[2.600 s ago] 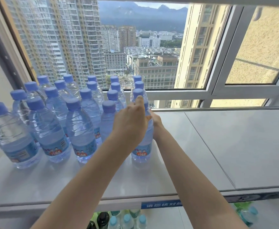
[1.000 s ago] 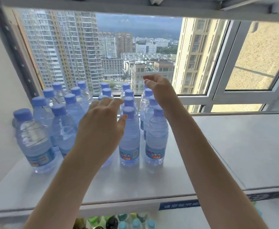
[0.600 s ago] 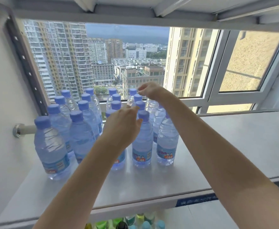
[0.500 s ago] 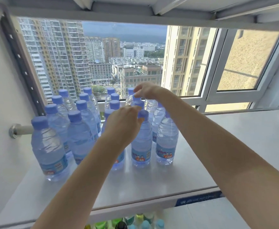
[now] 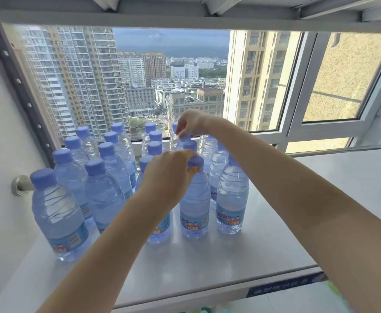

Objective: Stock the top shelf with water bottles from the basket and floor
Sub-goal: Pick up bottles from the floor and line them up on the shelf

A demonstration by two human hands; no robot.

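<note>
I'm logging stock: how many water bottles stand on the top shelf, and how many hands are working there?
Water bottles: 19, a few partly hidden behind the arms
Hands: 2, the left hand and the right hand
Total: 21

The lower body of one water bottle was hidden behind the left hand. The rear bottles were largely covered by the right hand. Items below the shelf were cut off by the bottom edge.
</note>
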